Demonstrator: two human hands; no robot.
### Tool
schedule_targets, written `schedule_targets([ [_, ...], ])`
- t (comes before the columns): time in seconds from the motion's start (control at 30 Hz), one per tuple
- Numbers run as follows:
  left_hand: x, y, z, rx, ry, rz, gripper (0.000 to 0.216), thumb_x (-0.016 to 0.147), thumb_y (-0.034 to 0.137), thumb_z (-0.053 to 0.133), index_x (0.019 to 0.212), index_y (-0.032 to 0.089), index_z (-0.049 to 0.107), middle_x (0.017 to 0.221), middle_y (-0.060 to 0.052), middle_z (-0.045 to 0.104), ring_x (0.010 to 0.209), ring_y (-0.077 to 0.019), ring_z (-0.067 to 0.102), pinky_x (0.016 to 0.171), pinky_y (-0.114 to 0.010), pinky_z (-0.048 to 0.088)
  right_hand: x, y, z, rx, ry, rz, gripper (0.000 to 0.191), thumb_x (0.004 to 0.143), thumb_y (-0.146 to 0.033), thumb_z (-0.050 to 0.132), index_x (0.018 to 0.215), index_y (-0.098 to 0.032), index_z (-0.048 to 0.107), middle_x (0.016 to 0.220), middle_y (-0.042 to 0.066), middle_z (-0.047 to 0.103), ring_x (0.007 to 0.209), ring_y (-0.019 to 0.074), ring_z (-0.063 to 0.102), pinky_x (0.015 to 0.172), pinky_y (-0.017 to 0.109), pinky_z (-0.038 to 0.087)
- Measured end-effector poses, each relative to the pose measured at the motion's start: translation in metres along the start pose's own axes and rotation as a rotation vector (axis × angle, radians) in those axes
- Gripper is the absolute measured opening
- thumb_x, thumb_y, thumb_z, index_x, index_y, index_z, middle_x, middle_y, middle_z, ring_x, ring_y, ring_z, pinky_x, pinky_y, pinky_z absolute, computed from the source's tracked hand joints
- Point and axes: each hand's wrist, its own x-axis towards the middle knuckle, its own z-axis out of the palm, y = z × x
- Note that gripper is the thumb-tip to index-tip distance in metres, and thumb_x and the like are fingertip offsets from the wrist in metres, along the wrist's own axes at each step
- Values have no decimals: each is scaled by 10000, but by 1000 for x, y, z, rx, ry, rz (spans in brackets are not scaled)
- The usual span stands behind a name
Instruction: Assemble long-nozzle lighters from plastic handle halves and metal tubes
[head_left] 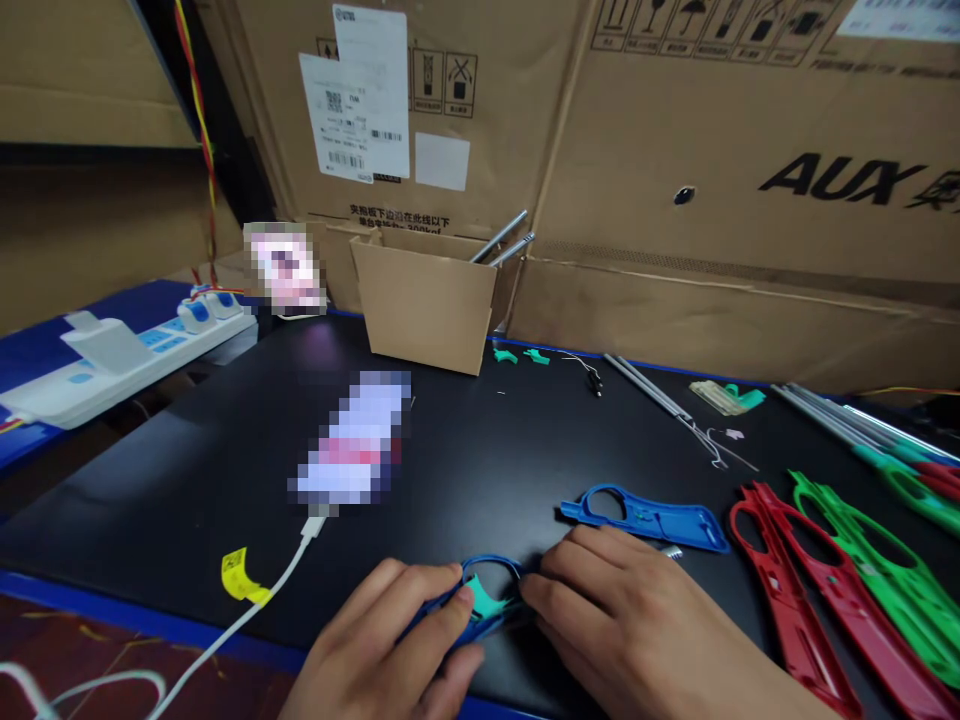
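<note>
Blue shell (pixel 474 632), ringed at its far end, sits low between my two hands at the near edge of the tabletop (pixel 480 450), with a teal piece (pixel 486 599) lying against it just below the ring. My left hand (pixel 405 630) pinches the shell from its left side, one fingertip pressing on the edge of the teal piece. My right hand (pixel 619 610) is curled in close at the right side of the ring; its fingertips are partly hidden, so I cannot tell whether they pinch the rim or something small beside it. To work well here, I judge that the left hand should do the steadying — firm on the body, light on the thin ring, which could flex if squeezed. Pressure on the teal piece is best put straight down and evenly, since a sideways push might tip it. Opening my right fingers slightly would give me a clearer look at that edge. Just beyond my right hand lies another blue shell (pixel 654 522), near enough that my knuckles could nudge it. Farther right lie red shells (pixel 784 590) and green shells (pixel 900 590), well apart from my hold, and toward the back — in front of the cardboard — two small teal clips (pixel 537 356).
</note>
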Motion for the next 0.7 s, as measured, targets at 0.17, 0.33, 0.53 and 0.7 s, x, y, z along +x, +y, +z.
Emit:
schedule_targets([
  [0.17, 0, 1, 0, 23, -5, 30, 271, 848, 114, 646, 1115, 158, 651, 994, -47, 700, 818, -132, 671, 789, -230, 594, 3, -3, 14, 117, 71, 48, 197, 907, -77, 483, 873, -205, 629, 728, 2, 621, 656, 168, 532, 633, 289, 380],
  [0.33, 0, 0, 0, 35, -22, -2, 251, 852, 157, 639, 1100, 194, 655, 994, -27, 703, 798, -131, 677, 788, -238, 604, 5, -7, 14, -13, 102, 66, 205, 890, -74, 464, 874, -209, 617, 707, -2, 627, 624, 179, 540, 627, 313, 333],
  [0.53, 4, 1, 1, 27, -2, -19, 181, 884, 205, 609, 1048, 208, 685, 948, -20, 727, 743, -132, 684, 710, -218, 612, 4, -11, 18, -26, 220, 55, 289, 905, -44, 378, 806, -213, 591, 616, -16, 586, 554, 164, 497, 579, 307, 274],
  [0.7, 7, 3, 0, 16, 17, -14, 170, 885, 187, 607, 1033, 189, 692, 932, -32, 732, 720, -133, 680, 712, -225, 613, 9, -10, 12, 275, 142, 131, 296, 797, -3, 458, 905, -219, 629, 766, 0, 648, 681, 144, 591, 678, 257, 405],
])
